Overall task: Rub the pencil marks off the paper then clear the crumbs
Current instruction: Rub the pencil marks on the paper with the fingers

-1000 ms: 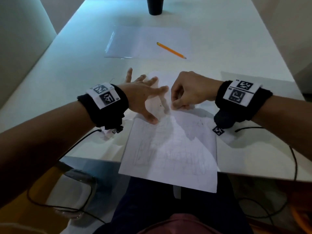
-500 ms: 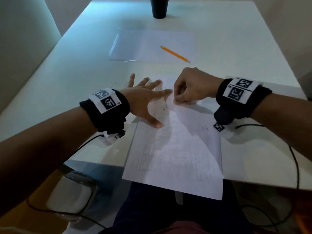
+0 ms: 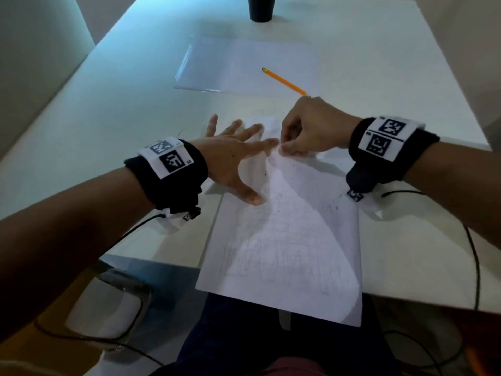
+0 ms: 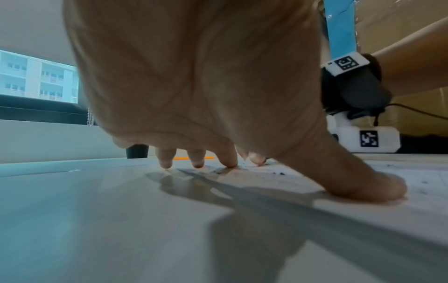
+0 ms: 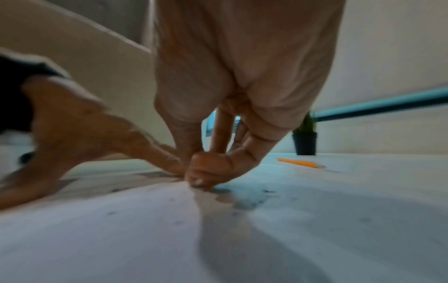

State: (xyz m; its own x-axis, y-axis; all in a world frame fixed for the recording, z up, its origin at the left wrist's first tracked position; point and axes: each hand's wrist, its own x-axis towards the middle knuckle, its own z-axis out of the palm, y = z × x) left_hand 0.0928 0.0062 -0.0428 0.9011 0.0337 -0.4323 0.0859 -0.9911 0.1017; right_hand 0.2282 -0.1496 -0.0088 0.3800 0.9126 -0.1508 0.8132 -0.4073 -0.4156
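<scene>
A white paper (image 3: 284, 240) with faint pencil lines lies on the table (image 3: 108, 118), its near end hanging over the edge. My left hand (image 3: 230, 161) presses its far left part with fingers spread flat; the left wrist view shows the fingertips (image 4: 230, 160) and thumb down on it. My right hand (image 3: 306, 131) is curled beside the left index finger, its fingertips (image 5: 201, 172) pinching a small eraser against the sheet. The eraser is almost hidden. Dark crumbs (image 3: 265, 173) dot the paper, some by the right fingertips (image 5: 252, 193).
An orange pencil (image 3: 284, 81) lies just beyond my right hand, on a second blank sheet (image 3: 244, 66). A black pot (image 3: 261, 8) stands at the table's far end. Black cables (image 3: 473, 253) trail from both wrists. My lap sits under the paper's overhanging end.
My right hand has slid away from me up the paper, closer to the left index fingertip. The left hand stays spread in the same place.
</scene>
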